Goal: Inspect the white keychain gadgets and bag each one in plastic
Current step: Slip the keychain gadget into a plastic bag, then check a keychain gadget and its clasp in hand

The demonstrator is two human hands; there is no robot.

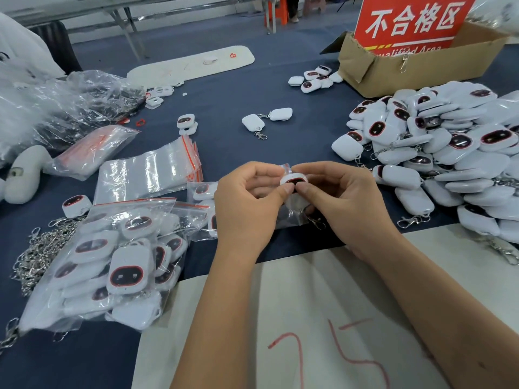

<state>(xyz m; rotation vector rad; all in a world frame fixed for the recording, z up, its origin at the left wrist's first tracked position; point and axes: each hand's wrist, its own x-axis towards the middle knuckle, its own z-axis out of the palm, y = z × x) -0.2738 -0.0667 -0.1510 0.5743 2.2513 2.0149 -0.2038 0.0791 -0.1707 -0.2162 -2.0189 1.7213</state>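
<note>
A white keychain gadget (293,180) with a dark red-rimmed face sits at the mouth of a small clear plastic bag (292,213). My left hand (247,203) pinches the gadget and bag from the left. My right hand (342,200) pinches them from the right, thumb against the gadget's front edge. The metal clasp (316,221) hangs below my right fingers. A big heap of unbagged gadgets (438,153) lies at the right. Bagged gadgets (118,265) are piled at the left. Empty zip bags (151,172) with red seals lie left of my hands.
A cardboard box (415,71) with a red sign (412,21) stands at the back right. Loose gadgets (266,120) lie mid-table. A pile of metal chains (36,254) is at the far left, crumpled plastic (56,105) behind it. A white sheet (295,332) with red marks lies under my forearms.
</note>
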